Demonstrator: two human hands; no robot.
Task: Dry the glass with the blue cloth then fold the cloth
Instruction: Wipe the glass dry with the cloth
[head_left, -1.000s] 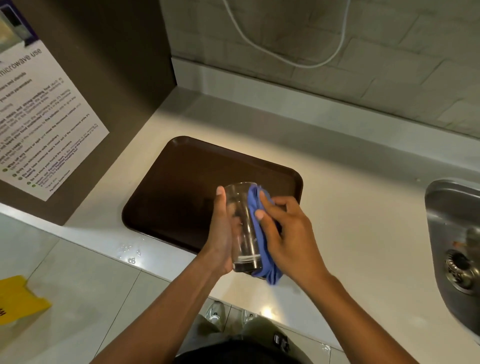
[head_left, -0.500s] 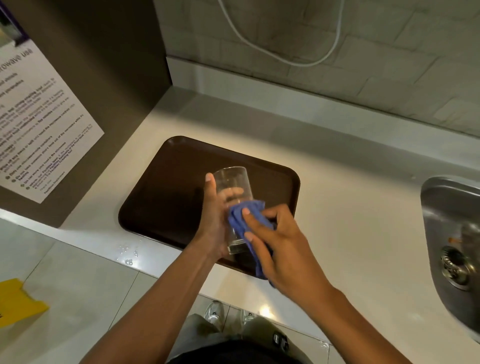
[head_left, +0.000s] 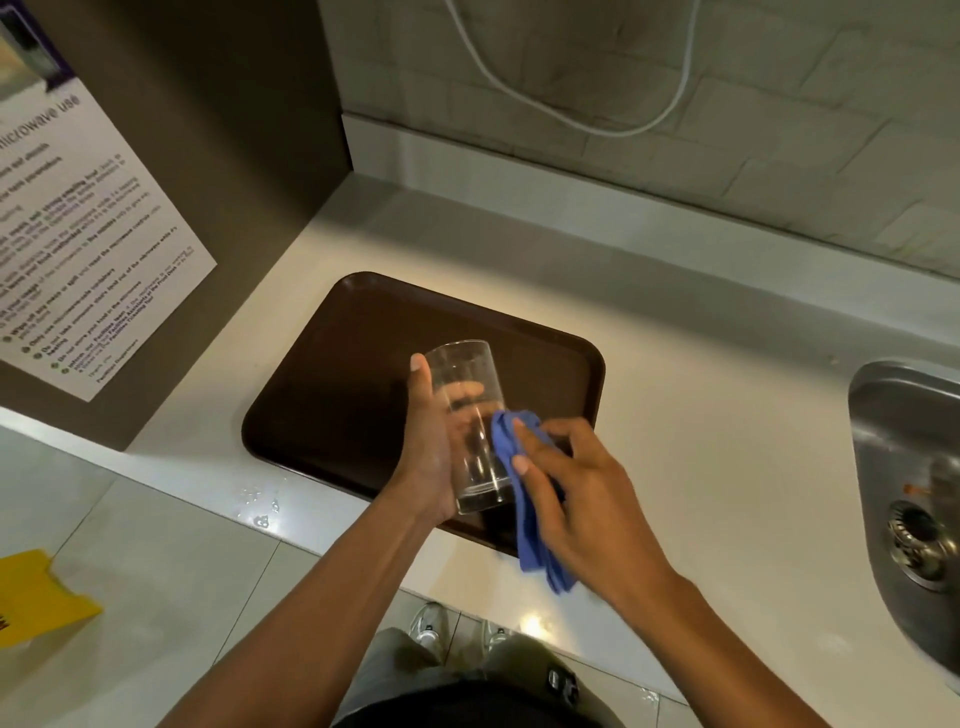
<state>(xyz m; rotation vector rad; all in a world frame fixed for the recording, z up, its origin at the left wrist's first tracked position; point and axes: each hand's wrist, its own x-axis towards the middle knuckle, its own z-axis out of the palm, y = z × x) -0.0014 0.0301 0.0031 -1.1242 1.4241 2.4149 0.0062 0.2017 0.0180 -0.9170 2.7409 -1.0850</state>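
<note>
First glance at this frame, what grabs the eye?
Dead centre, the left hand holds a clear glass tilted above the brown tray, while the right hand presses the blue cloth against its side. The cloth's loose end hangs past the counter edge. At the right edge sits a steel sink; a white notice is on the left wall.

White notice (head_left: 78, 249) on the dark panel is showing the heading "microwave use", partly cut off; smaller lines too blurred to read.
</note>
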